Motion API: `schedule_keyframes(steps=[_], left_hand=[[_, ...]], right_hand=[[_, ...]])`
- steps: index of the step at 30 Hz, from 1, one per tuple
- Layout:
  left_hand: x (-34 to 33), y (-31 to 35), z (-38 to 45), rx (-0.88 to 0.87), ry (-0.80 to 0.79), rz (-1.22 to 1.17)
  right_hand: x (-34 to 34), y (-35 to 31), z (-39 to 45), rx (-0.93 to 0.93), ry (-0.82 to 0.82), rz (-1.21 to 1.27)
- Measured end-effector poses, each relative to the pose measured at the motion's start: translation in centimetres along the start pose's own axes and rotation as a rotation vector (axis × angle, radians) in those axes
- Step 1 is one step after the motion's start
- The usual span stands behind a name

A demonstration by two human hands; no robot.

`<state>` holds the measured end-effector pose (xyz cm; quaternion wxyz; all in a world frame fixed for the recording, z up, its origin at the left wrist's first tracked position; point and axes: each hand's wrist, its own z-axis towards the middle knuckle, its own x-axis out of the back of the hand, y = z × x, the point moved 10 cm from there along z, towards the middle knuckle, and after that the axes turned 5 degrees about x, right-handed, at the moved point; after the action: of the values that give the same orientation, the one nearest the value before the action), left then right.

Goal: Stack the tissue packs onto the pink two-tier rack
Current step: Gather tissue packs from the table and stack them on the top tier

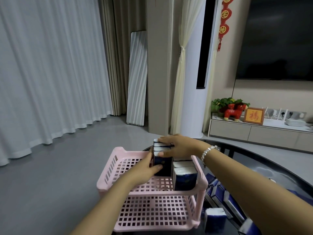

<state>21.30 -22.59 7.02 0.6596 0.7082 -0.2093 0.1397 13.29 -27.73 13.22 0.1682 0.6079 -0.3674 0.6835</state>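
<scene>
Pink two-tier rack (108, 168), lower centre of frame, on dark desk (271, 160). Left hand (144, 170): grip closed around left side of upright tissue-pack stack (162, 164) on top tier. Right hand (177, 145): grip clasping stack's top. Second pack row (185, 178) just right, same tier. Loose packs (215, 219) on desk, lower right.

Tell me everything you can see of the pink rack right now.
The pink rack looks like plastic, two perforated grid tiers joined by corner posts, upright on the dark table. The lower tier looks bare. The upper tier holds navy-and-white tissue packs at its right side; both hands steady another bundle there.
</scene>
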Motion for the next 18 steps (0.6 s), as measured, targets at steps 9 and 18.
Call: schedule_keyframes(steps=[9,18], left_hand=[[0.3,-0.1,0.1,0.015,-0.002,-0.058],[2.0,1.1,-2.5,-0.002,0.247,-0.086]], right_hand=[[-0.2,-0.7,-0.9,0.003,-0.003,-0.063],[1.0,-0.8,-3.3,-0.01,0.213,0.105]])
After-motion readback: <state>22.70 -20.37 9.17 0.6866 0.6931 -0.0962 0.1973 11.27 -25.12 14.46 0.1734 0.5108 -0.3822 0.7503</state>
